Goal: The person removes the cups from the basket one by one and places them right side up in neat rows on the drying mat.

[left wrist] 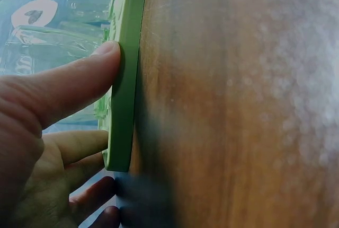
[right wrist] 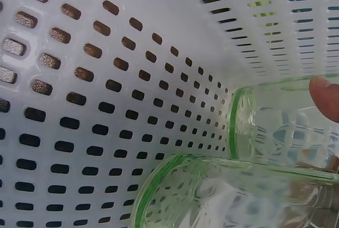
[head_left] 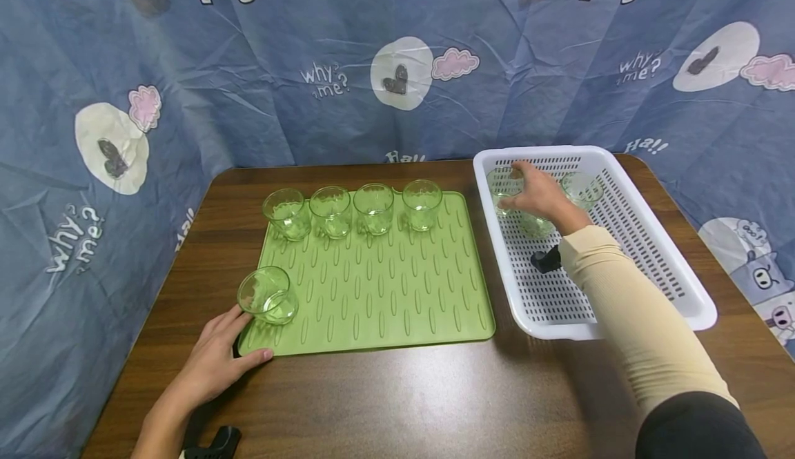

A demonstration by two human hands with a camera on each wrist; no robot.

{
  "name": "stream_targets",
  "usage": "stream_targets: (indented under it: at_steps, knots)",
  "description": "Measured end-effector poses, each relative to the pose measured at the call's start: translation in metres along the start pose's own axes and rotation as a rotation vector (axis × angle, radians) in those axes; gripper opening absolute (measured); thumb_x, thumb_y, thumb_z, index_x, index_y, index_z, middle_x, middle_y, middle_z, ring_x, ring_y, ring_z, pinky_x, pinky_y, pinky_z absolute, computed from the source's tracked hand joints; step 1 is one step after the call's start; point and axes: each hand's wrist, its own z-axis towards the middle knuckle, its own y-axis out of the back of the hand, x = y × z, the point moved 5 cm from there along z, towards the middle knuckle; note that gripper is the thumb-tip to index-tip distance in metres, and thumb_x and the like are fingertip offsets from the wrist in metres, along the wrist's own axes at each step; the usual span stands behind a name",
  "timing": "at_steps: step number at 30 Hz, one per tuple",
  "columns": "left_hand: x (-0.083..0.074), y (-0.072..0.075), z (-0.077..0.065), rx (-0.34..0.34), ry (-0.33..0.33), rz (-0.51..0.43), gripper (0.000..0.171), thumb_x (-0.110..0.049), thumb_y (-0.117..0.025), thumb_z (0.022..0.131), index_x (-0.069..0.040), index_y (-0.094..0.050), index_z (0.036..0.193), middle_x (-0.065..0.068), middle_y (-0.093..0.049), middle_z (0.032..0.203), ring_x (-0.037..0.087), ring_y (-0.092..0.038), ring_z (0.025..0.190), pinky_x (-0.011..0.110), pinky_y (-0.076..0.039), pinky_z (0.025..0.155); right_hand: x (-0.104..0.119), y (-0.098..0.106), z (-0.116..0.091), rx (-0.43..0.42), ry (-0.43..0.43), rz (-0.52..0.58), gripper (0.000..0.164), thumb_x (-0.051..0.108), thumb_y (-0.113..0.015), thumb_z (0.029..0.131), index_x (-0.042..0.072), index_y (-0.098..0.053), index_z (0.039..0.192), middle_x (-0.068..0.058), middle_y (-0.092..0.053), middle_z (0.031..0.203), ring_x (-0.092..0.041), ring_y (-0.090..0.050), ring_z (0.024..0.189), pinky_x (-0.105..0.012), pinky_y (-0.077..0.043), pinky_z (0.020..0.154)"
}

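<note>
My right hand (head_left: 542, 195) reaches into the white basket (head_left: 511, 300), thumb and fingers curled round a clear green-tinted glass (head_left: 497, 186) at the far left corner. In the right wrist view, my thumb lies against this glass (right wrist: 270, 127), and a second glass (right wrist: 206, 196) sits close beside it. A third glass (head_left: 582, 186) stands farther right. My left hand (head_left: 214, 354) rests at the near left corner of the green mat (head_left: 385, 293), thumb along its front edge. Just above those fingers, a single glass (head_left: 268, 297) stands on the mat.
Several similar glasses (head_left: 375, 209) form a row along the mat's far edge. Mat and basket lie side by side on a brown wooden table (head_left: 428, 390). A blue printed cloth (head_left: 348, 121) hangs behind the table and at its sides.
</note>
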Motion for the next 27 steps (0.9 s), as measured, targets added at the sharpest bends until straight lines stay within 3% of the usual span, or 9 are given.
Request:
stream_targets:
  at_steps: [14, 27]
  knots:
    - [0.0, -0.0005, 0.0005, 0.0, 0.001, -0.004, 0.083, -0.04, -0.078, 0.083, 0.011, -0.046, 0.14, 0.034, -0.031, 0.153, 0.054, -0.028, 0.136, 0.072, -0.03, 0.103, -0.0026, -0.0029, 0.0001, -0.013, 0.015, 0.043, 0.08, 0.02, -0.077, 0.082, -0.006, -0.036, 0.146, -0.028, -0.049, 0.143, -0.046, -0.052, 0.127, -0.057, -0.039, 0.109]
    - [0.0012, -0.0004, 0.001, -0.005, -0.001, 0.001, 0.083, -0.04, -0.078, 0.082, 0.011, -0.047, 0.14, 0.034, -0.032, 0.153, 0.054, -0.029, 0.136, 0.072, -0.03, 0.103, 0.0013, 0.0021, -0.0022, 0.016, 0.006, 0.078, 0.084, 0.02, -0.078, 0.082, -0.005, -0.033, 0.148, -0.029, -0.048, 0.145, -0.046, -0.049, 0.129, -0.058, -0.037, 0.112]
